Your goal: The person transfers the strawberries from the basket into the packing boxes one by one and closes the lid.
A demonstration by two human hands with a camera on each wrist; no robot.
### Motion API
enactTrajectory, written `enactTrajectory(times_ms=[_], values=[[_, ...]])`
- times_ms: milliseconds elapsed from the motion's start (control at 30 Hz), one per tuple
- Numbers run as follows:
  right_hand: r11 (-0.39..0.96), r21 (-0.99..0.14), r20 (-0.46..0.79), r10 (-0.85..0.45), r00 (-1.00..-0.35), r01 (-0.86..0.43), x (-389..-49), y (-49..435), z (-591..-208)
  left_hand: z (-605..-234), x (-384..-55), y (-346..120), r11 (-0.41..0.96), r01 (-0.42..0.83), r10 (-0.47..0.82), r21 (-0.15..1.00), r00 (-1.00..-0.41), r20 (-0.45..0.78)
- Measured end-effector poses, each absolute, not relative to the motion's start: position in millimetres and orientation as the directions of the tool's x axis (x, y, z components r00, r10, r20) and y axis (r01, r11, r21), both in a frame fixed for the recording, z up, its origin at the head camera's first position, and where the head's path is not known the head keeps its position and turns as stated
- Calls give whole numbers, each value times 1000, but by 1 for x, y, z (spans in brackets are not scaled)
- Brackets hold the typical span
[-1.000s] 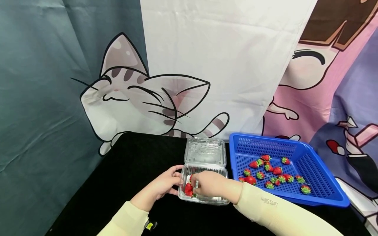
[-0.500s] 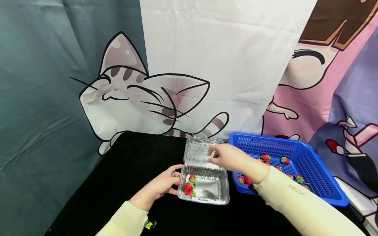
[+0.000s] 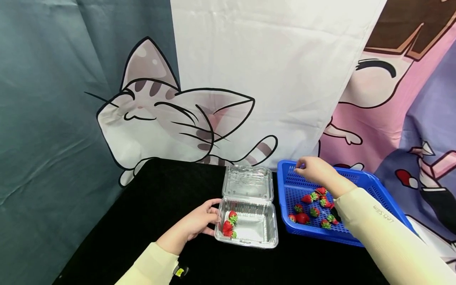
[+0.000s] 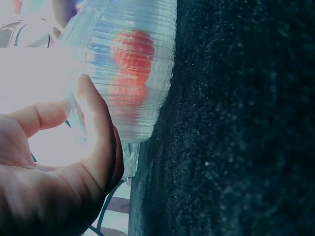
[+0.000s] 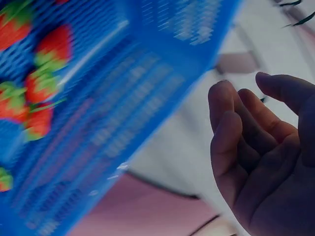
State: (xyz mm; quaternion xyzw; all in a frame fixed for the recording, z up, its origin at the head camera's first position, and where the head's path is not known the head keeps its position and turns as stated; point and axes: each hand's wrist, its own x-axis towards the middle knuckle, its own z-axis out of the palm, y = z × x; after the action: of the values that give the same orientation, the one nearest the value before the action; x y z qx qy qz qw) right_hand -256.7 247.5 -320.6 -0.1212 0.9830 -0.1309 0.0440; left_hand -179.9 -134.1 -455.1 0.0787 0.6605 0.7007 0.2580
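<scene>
A clear plastic clamshell box (image 3: pixel 254 237) stands on the black cloth with its lid folded back. Along its left side lies a short row of red strawberries (image 3: pixel 228 226). My left hand (image 3: pixel 199 219) pinches the box's left rim; in the left wrist view the thumb is at the rim and a finger lies along the ribbed outer wall. Over the back of a blue basket (image 3: pixel 290 225) hangs my right hand (image 3: pixel 317 170), fingers loosely bent and holding nothing in the right wrist view. Several strawberries (image 3: pixel 303 218) with green tops lie scattered in that basket, some hidden by my right arm.
The box's raised clear lid (image 3: pixel 247 183) lies behind its base, close to the basket's left wall. A printed cloth backdrop (image 3: pixel 228 79) rises right behind the table. Black cloth (image 3: pixel 171 190) covers the surface left of the box.
My right hand has left the inside of the box, passing over the lid and rightward to above the basket. The left hand keeps its hold on the rim.
</scene>
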Motion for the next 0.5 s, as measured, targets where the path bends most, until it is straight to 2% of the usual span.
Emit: enactTrajectory(times_ms=[333,500], values=[[979,-179,-110,-118,-987,-97,-272,312,-357,-455,-181,-132,2,-259,476,966,-849,-229],[987,-147,-198,-89,-976,-60,-272,328,-369,-458,-183,-132,5,-262,477,965,-847,-233]])
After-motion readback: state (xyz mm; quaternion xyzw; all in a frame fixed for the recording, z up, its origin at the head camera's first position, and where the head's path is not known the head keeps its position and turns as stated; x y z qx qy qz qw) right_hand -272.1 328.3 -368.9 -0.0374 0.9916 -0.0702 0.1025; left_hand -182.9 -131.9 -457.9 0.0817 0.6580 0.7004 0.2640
